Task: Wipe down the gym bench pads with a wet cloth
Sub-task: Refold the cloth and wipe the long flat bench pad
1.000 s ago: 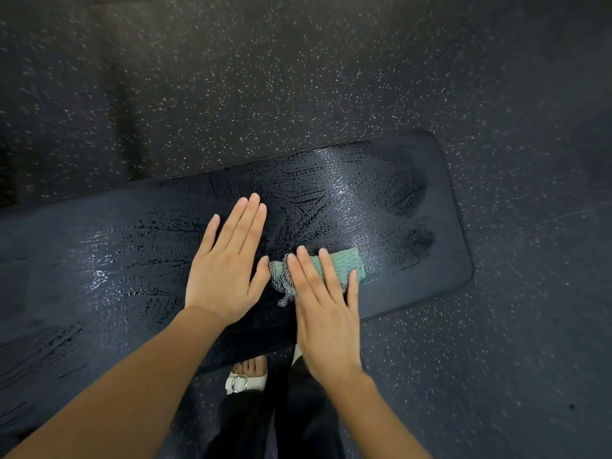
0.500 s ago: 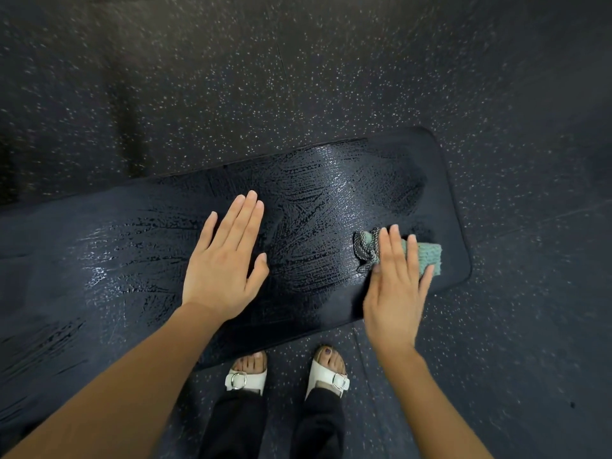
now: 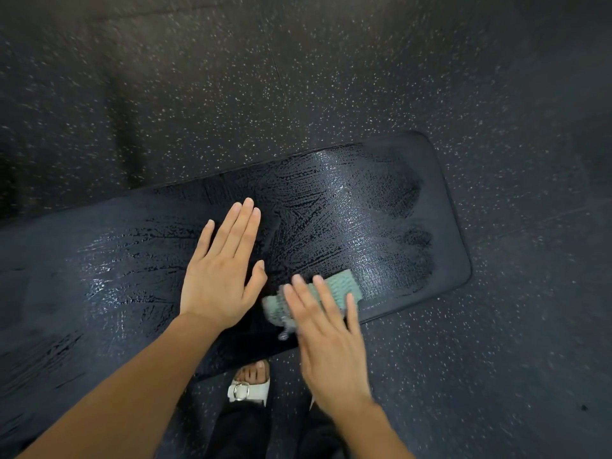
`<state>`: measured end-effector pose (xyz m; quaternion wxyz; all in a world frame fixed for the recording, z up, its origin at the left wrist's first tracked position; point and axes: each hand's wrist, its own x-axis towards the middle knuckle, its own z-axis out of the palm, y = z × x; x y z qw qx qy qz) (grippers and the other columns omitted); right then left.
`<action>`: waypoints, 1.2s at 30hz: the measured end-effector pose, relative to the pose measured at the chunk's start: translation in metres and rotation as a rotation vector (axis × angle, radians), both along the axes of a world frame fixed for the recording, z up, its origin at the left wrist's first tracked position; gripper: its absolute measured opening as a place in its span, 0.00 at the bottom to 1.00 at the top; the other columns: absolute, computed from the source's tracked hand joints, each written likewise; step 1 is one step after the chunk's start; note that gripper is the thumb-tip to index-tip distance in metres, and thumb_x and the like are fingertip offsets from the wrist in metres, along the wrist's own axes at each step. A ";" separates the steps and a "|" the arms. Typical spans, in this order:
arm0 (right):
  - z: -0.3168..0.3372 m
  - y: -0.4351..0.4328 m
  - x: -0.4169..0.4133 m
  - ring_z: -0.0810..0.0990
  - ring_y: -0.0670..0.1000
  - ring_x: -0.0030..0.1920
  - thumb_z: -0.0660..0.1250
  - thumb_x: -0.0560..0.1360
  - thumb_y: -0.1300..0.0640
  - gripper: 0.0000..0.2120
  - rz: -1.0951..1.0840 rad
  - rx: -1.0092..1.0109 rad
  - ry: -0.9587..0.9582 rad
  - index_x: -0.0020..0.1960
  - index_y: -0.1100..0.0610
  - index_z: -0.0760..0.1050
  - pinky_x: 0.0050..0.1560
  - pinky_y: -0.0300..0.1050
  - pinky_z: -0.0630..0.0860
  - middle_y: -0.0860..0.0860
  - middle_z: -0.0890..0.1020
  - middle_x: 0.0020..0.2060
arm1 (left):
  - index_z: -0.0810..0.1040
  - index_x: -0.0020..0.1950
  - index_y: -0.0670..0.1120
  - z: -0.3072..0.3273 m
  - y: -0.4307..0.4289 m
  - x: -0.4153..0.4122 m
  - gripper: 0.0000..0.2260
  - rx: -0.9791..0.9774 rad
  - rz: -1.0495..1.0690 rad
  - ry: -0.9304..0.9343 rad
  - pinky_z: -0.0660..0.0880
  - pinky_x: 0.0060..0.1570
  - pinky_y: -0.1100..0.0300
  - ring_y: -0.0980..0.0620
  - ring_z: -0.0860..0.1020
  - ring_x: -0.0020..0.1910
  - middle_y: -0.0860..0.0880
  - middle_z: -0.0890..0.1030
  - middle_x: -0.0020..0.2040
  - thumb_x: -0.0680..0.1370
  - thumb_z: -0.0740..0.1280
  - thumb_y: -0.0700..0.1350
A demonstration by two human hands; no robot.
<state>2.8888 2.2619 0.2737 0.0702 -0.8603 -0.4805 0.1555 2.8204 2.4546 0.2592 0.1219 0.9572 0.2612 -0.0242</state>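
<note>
A long black bench pad (image 3: 381, 207) runs from the lower left to the right, its surface streaked with shiny wet marks. My left hand (image 3: 222, 273) lies flat on the pad's middle, fingers straight and together. My right hand (image 3: 326, 332), blurred by motion, presses a teal cloth (image 3: 341, 286) against the pad near its front edge with straight fingers. The cloth sticks out beyond my fingertips and to their left; the rest is hidden under my hand.
Dark speckled rubber floor (image 3: 331, 77) surrounds the bench on all sides. My foot in a white sandal (image 3: 248, 385) stands on the floor just below the pad's front edge, with dark trouser legs beneath it.
My right hand slid the cloth out to the pad's right end and has now come back left along the front edge. My left hand has stayed flat in place.
</note>
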 end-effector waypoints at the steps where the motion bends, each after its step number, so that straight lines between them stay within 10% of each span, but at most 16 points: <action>1: -0.003 -0.010 0.011 0.51 0.48 0.79 0.60 0.74 0.60 0.36 -0.021 -0.006 -0.001 0.79 0.46 0.54 0.74 0.59 0.49 0.42 0.55 0.79 | 0.52 0.81 0.42 0.000 0.000 0.000 0.30 -0.001 0.001 0.003 0.48 0.78 0.48 0.50 0.50 0.81 0.47 0.52 0.82 0.80 0.50 0.52; 11: -0.007 -0.009 0.029 0.47 0.47 0.79 0.48 0.81 0.55 0.26 -0.608 0.090 0.013 0.79 0.48 0.55 0.77 0.60 0.41 0.43 0.57 0.78 | 0.52 0.81 0.42 0.000 0.000 0.000 0.30 -0.018 0.008 -0.009 0.48 0.78 0.48 0.50 0.50 0.81 0.47 0.52 0.82 0.80 0.50 0.52; 17: -0.002 0.020 -0.040 0.51 0.51 0.79 0.66 0.68 0.61 0.40 -0.347 0.048 0.014 0.78 0.49 0.58 0.75 0.59 0.47 0.45 0.59 0.78 | 0.53 0.81 0.42 0.000 0.000 0.000 0.31 -0.015 0.005 -0.006 0.50 0.78 0.47 0.50 0.50 0.81 0.47 0.52 0.82 0.80 0.51 0.52; 25: 0.003 -0.006 -0.027 0.52 0.48 0.79 0.56 0.73 0.54 0.35 0.062 -0.021 0.075 0.79 0.47 0.53 0.77 0.55 0.44 0.42 0.55 0.79 | 0.53 0.81 0.42 0.001 0.000 0.000 0.30 -0.004 -0.002 0.010 0.49 0.78 0.48 0.50 0.50 0.81 0.47 0.52 0.82 0.80 0.51 0.52; 36: -0.005 -0.017 0.084 0.45 0.43 0.79 0.47 0.82 0.54 0.26 -0.500 0.098 0.045 0.79 0.46 0.54 0.76 0.46 0.32 0.41 0.55 0.78 | 0.51 0.81 0.42 0.001 0.000 0.000 0.30 -0.001 0.005 0.021 0.48 0.78 0.48 0.50 0.49 0.81 0.47 0.51 0.82 0.81 0.50 0.52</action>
